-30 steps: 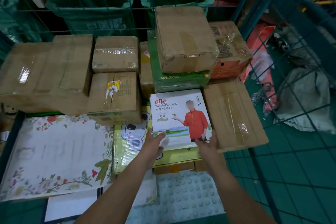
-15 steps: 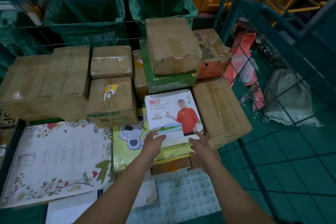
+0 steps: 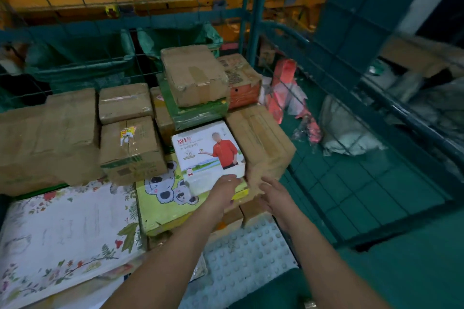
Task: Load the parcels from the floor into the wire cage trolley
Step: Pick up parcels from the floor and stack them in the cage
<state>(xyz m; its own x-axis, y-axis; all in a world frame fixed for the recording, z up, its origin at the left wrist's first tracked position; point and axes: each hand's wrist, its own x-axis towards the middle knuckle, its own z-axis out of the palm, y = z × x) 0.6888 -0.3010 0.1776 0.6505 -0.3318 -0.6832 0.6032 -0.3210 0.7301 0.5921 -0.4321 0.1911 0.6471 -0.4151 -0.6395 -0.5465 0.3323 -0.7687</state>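
The left hand (image 3: pixel 224 189) lies with loosely bent fingers on the near edge of the milk carton (image 3: pixel 209 155), touching it without a clear grip. The right hand (image 3: pixel 272 197) is spread, fingers relaxed and apart, holding nothing, just beside the near end of a long brown parcel (image 3: pixel 261 140); whether it touches that parcel cannot be told.

The milk carton, white with a printed figure in a red jacket, lies flat in the wire cage trolley (image 3: pixel 256 7) on top of a yellow-green box with koala drawings (image 3: pixel 163 198). The long brown parcel presses against the carton's right side, close to the trolley's right wire wall. Behind the carton stands a green shrink-wrapped case (image 3: pixel 198 114) with a taped cardboard box (image 3: pixel 193 74) on it, and an orange-sided box (image 3: pixel 242 83) sits toward the far right corner. To the left, two small cardboard boxes (image 3: pixel 129 133) stand one behind the other, beside a large brown carton (image 3: pixel 47 138) at the left edge. A flat floral-printed package (image 3: pixel 65 231) covers the near left part of the load, and a white bubble-wrap parcel (image 3: pixel 241 256) lies under the forearms at the near edge.

Outside the right wire wall, on the green floor, lie red-and-white plastic bags (image 3: pixel 288 93) and a grey sack (image 3: pixel 346 130).
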